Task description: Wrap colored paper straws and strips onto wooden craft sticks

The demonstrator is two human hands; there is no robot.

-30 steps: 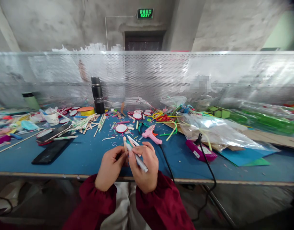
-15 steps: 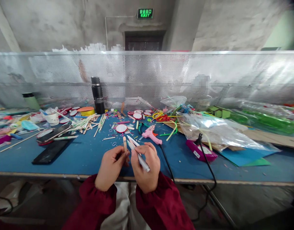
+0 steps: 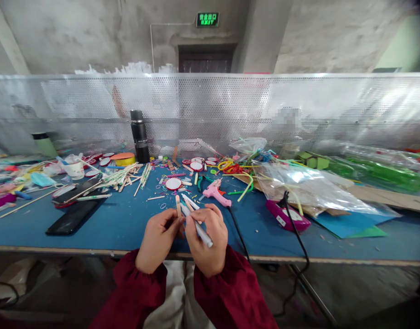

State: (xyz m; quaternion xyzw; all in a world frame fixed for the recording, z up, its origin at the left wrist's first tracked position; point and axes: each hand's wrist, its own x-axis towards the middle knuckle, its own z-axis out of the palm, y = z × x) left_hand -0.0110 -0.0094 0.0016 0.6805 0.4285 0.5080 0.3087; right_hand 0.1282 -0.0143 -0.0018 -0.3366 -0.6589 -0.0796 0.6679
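My left hand (image 3: 160, 237) is closed on a wooden craft stick (image 3: 178, 205), which points up from between thumb and fingers. Pinched in my right hand (image 3: 208, 240) is a whitish marker pen (image 3: 202, 232), its thick end toward me; its front end is close to the stick, but I cannot tell whether they touch. Just beyond my right fingers lies a white slim object (image 3: 190, 201), partly hidden. A pink glue gun (image 3: 217, 193) rests to the right of it, and a round red-rimmed white disc (image 3: 173, 183) lies farther back.
A black bottle (image 3: 139, 137) stands near the perforated metal screen (image 3: 210, 105). Wooden sticks (image 3: 128, 176) are piled to the left, beside phones (image 3: 76, 214). On the right are plastic bags (image 3: 309, 183), a purple pack (image 3: 287, 217) and a black cable (image 3: 301, 249) over the edge.
The right hand and marker pen have shifted very slightly, the pen sitting a little lower. The left hand keeps its grip on the stick, almost still.
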